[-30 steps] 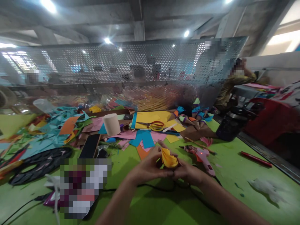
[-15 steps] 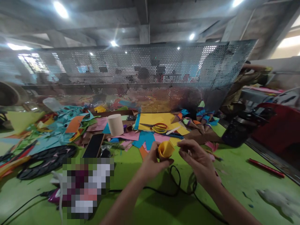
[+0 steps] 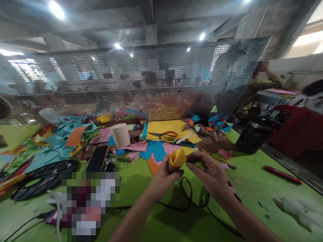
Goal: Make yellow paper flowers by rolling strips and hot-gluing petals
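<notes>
A curled piece of yellow paper (image 3: 177,158), rolled into a cup-like shape, is held up above the green table (image 3: 141,188). My left hand (image 3: 163,173) wraps thumb and fingers around its lower left part. From the right, my right hand (image 3: 208,169) pinches the paper's right edge between thumb and forefinger. Beyond the hands lie scissors with red and yellow handles (image 3: 168,135) on a yellow sheet (image 3: 166,127). Blue paper strips (image 3: 156,151) lie just behind my left hand.
Coloured paper scraps (image 3: 58,137) heap up at the left, near a white roll (image 3: 120,135) and a phone (image 3: 97,159). A black cable (image 3: 174,206) loops under my forearms. At the right are a dark jar (image 3: 252,136), a red pen (image 3: 282,174) and another person's arm (image 3: 274,79).
My right hand has moved left and now touches the yellow paper, where a gap stood before. The whole view has shifted slightly.
</notes>
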`<control>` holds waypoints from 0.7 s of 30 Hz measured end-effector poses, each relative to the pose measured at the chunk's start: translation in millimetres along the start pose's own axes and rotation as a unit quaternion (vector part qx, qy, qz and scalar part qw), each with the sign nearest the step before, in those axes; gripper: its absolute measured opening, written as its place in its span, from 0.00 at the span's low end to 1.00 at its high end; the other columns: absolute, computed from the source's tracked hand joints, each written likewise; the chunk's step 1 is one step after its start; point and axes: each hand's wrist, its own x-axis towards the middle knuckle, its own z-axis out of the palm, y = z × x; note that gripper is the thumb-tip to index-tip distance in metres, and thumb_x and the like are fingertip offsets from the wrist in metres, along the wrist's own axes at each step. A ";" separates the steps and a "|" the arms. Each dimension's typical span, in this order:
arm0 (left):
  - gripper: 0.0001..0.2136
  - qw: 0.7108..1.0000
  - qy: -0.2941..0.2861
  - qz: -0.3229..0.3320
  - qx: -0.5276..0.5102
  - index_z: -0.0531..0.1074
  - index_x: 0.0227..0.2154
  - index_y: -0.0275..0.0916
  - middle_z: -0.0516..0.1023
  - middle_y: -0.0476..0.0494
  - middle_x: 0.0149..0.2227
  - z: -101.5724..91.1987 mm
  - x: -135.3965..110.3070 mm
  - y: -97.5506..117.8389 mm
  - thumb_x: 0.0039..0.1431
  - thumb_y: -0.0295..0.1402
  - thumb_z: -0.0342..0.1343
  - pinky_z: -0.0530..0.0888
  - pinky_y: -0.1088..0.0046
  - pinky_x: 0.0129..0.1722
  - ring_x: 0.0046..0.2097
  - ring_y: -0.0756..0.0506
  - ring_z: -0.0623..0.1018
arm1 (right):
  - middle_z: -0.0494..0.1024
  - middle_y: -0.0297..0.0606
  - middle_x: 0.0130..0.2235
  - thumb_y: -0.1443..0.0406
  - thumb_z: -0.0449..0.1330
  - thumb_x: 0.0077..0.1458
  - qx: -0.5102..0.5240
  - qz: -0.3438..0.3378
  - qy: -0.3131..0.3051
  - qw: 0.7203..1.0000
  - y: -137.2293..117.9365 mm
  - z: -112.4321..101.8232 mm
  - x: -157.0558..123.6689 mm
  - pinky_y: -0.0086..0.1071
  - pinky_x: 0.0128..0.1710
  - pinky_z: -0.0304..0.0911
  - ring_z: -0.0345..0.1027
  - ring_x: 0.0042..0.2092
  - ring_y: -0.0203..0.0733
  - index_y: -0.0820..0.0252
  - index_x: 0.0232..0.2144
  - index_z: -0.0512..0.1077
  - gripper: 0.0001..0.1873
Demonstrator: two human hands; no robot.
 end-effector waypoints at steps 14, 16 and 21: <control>0.17 0.999 0.028 0.001 0.032 0.60 0.42 0.41 0.66 0.49 0.38 0.5 1.5 -1.9 0.52 0.31 0.60 0.64 0.76 0.39 0.40 0.49 0.67 | 0.75 0.36 0.31 0.66 0.63 0.54 -0.073 -0.056 -0.027 0.995 -3.3 -1.6 7.7 0.31 0.32 0.67 0.69 0.34 0.41 0.56 0.29 0.73 0.02; 0.16 0.999 0.028 0.009 0.043 0.60 0.41 0.41 0.67 0.49 0.38 -0.4 2.3 -3.8 0.52 0.31 0.59 0.65 0.75 0.40 0.41 0.48 0.68 | 0.74 0.37 0.31 0.65 0.63 0.54 -0.074 -0.049 -0.035 0.995 -3.6 -2.0 8.1 0.32 0.32 0.67 0.69 0.33 0.41 0.56 0.29 0.73 0.03; 0.16 0.997 0.030 0.013 0.067 0.60 0.41 0.41 0.69 0.48 0.40 -2.9 3.1 -7.3 0.52 0.30 0.59 0.66 0.73 0.42 0.43 0.46 0.69 | 0.74 0.36 0.31 0.65 0.63 0.54 -0.078 -0.042 -0.053 0.995 -2.9 -2.4 7.6 0.32 0.35 0.67 0.69 0.35 0.41 0.56 0.28 0.72 0.03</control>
